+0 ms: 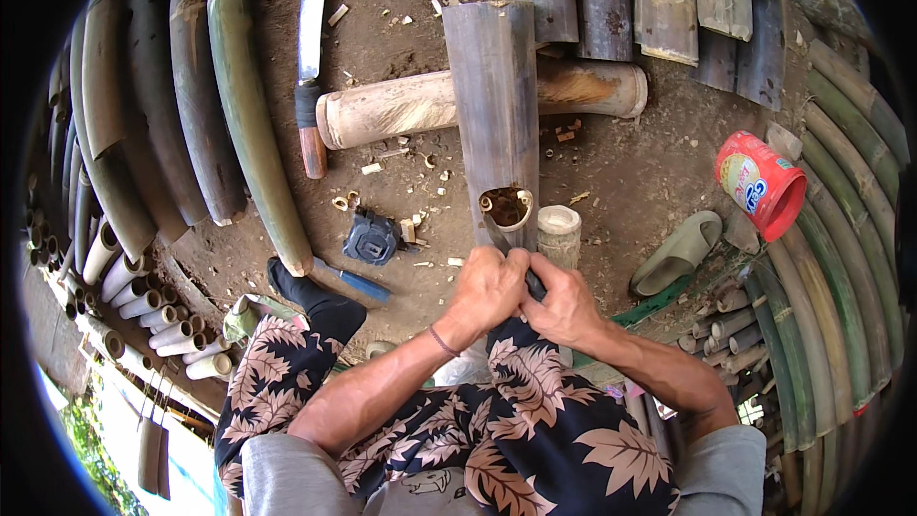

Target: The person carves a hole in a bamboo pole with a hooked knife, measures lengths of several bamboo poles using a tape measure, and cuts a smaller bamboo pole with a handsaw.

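Observation:
A split half-round bamboo slab [493,105], dark grey-brown, runs away from me and rests across a pale bamboo log [401,107]. A round hole [507,207] is cut near its close end, with curled shavings inside. My left hand [489,289] and my right hand [564,301] are clasped together at the slab's near end, just below the hole, over my knee. A dark handle-like piece shows between the two hands; what it is cannot be told.
A long machete [312,48] with a wooden handle lies on the dirt beside the log. A small dark power tool [373,239] lies left of the slab. A short bamboo cup [559,229], a sandal [680,253] and a red tin [761,183] sit right. Bamboo poles ring the ground.

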